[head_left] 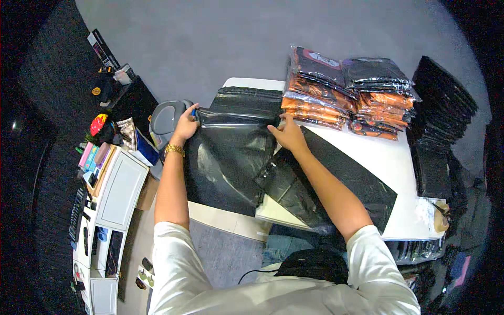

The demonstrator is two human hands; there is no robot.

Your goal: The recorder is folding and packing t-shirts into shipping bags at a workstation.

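A wide, shiny black plastic bag point(226, 168) lies flat in front of me, its near end hanging over the table's front edge. My left hand point(186, 127) pinches its far left corner, and a small blue bit point(193, 112) shows at the fingertips; what it is I cannot make out. At the far right corner, my right hand point(290, 135) is closed on the same bag, thumb and finger together. Another black plastic bag point(341, 178) lies slantwise under my right forearm. Beyond my hands sits a stack of flat black packages point(247, 98).
Piles of clear-wrapped black and orange folded garments point(320, 94) stand at the white table's point(386, 149) far right. Past its right edge is a tall stack of black packages point(443, 105). A grey chair point(170, 118) and a white cabinet point(122, 189) are on the left.
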